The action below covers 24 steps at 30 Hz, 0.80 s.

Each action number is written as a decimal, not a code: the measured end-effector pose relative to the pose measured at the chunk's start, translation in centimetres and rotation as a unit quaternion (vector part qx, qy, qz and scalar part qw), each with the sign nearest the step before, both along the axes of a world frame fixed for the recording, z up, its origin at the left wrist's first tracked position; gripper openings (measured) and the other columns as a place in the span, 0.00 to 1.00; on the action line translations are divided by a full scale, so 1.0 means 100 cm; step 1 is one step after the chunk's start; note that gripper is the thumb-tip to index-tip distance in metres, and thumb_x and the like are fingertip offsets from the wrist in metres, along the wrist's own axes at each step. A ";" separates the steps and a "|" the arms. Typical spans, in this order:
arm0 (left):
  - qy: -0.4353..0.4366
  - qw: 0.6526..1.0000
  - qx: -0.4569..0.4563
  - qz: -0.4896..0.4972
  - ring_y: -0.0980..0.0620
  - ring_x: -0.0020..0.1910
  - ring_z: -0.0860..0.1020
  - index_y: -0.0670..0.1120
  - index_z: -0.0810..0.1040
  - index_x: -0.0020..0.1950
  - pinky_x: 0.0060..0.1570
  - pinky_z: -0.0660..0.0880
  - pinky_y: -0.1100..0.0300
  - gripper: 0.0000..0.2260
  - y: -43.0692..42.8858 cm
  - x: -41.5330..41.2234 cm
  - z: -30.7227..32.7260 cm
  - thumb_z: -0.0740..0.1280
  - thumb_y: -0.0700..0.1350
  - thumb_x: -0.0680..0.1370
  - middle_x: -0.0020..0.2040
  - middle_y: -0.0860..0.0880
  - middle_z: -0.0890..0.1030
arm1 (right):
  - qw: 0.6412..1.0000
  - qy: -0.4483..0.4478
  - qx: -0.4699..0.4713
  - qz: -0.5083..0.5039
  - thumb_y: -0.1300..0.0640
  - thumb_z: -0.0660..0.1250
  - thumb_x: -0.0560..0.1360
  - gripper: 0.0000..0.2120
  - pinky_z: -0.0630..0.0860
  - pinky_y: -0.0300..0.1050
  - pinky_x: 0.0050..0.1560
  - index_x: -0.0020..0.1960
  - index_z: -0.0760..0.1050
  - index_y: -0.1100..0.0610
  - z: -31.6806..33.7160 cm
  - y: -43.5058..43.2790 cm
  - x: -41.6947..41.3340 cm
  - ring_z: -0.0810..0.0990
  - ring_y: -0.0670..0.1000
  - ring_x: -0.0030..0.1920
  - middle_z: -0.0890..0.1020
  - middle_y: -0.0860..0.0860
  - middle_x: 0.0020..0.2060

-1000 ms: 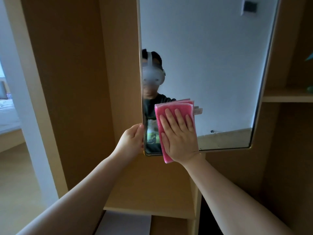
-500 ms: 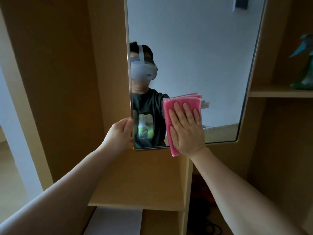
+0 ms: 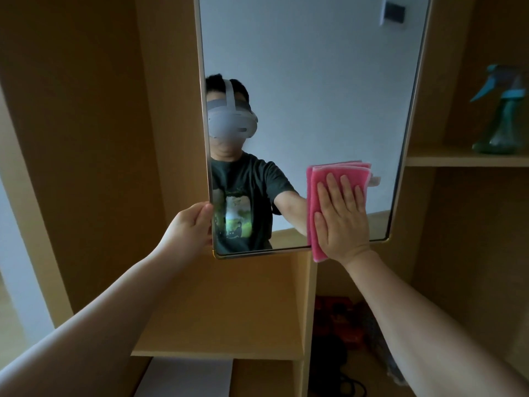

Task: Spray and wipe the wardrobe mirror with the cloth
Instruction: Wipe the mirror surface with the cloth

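- The left hand [image 3: 190,227] comes in from the lower left and grips the left edge of the mirror [image 3: 309,96] just above its bottom left corner. The thumb lies on the front of the frame. The fingers seem to curl round behind it, though they are hidden.
- The mirror stands tall and narrow, its long axis running up and down, so most of the glass lies above both hands.
- The cloth [image 3: 316,181], pink and folded into a pad, lies flat on the glass near the bottom right corner. Its long side is upright and its lower end hangs past the bottom frame.
- The right hand [image 3: 340,222] presses the cloth to the glass with the palm flat, the fingers straight, a little spread and pointing up. The forearm reaches up from the lower right, which makes this the hand to carry the wipe. My judgement is that the next stroke should go upward or back toward the left, along the glass.
- The spray bottle [image 3: 499,121] stands on a shelf [image 3: 458,161] to the right of the mirror, apart from both hands.
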<state>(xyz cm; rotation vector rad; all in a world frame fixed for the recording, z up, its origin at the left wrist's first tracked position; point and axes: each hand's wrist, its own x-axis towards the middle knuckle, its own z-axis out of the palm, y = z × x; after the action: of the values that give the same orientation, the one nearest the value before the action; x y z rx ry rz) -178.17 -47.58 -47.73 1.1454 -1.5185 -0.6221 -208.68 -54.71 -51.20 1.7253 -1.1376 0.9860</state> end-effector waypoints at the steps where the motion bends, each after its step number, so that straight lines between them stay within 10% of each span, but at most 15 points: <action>1: 0.000 1.000 0.000 -0.001 0.44 0.40 0.84 0.49 0.79 0.47 0.44 0.82 0.42 0.15 0.000 0.000 0.000 0.55 0.50 0.84 0.37 0.48 0.82 | 1.000 -0.008 0.002 -0.001 0.47 0.42 0.82 0.28 0.46 0.58 0.77 0.80 0.43 0.54 0.000 0.000 -0.006 0.48 0.58 0.79 0.45 0.51 0.79; 24: 0.010 1.000 -0.002 -0.005 0.49 0.37 0.84 0.49 0.79 0.47 0.39 0.82 0.50 0.15 0.000 -0.001 0.002 0.55 0.50 0.84 0.34 0.51 0.83 | 0.980 -0.187 0.059 -0.047 0.47 0.39 0.83 0.27 0.43 0.55 0.78 0.78 0.38 0.55 -0.008 0.003 -0.049 0.46 0.57 0.78 0.47 0.55 0.78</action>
<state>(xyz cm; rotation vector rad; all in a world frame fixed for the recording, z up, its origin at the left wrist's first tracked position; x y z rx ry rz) -178.24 -47.58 -47.55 1.1263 -1.5096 -0.6349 -213.53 -54.44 -51.99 1.5996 -1.5290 1.2387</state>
